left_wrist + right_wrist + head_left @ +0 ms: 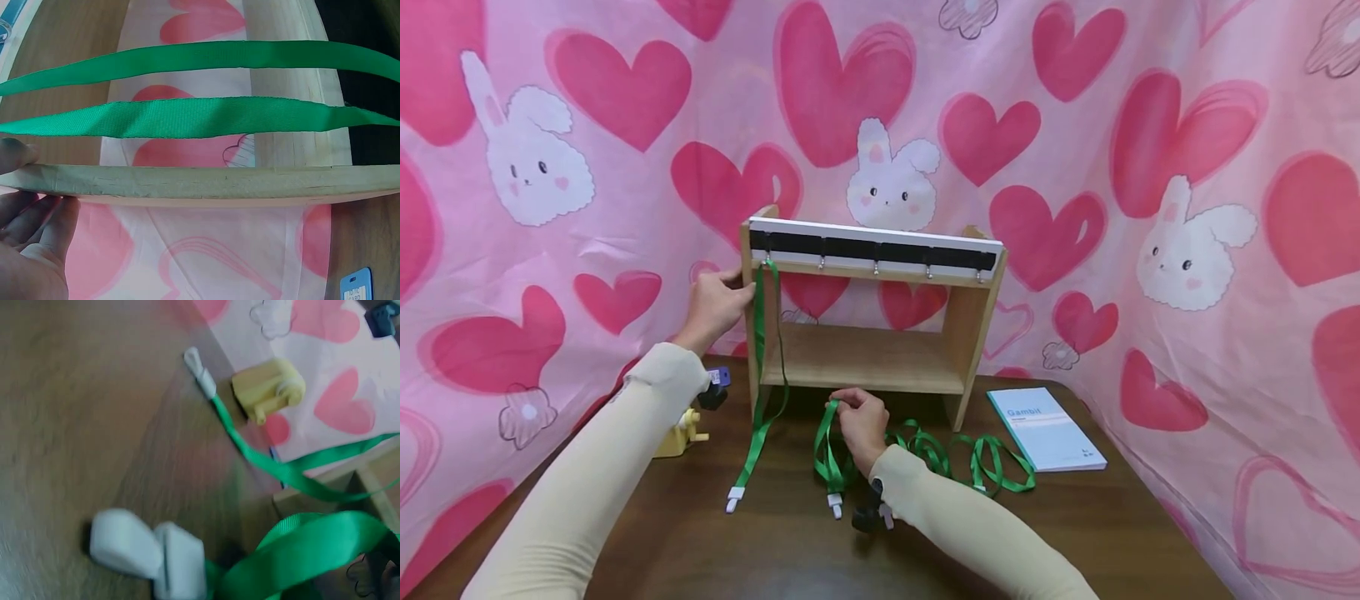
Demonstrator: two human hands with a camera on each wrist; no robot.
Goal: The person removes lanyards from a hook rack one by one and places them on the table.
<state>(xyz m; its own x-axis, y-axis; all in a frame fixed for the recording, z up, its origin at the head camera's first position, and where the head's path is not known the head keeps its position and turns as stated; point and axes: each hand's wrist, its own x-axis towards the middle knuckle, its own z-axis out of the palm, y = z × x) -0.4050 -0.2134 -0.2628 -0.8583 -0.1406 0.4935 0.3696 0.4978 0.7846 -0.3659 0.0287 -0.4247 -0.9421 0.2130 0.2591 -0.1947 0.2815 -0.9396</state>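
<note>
A small wooden rack (865, 357) with a white and black front strip stands on the table. From the leftmost hook on that strip hangs one green lanyard (760, 333), its white clip (735, 498) reaching down near the table. My left hand (715, 307) grips the edge of the rack's left side panel (206, 182), thumb on one face and fingers on the other. In front of the rack, my right hand (861, 423) pinches a second green lanyard (826, 454) by its loop; its white clip (181, 562) looks large in the right wrist view.
More green lanyards (996, 467) lie coiled to the right of my right hand. A white and blue notebook (1047, 429) is at the table's right. Left of the rack are a yellow hand-cranked device (679, 437) and a blue card holder (357, 286). Patterned cloth hangs behind.
</note>
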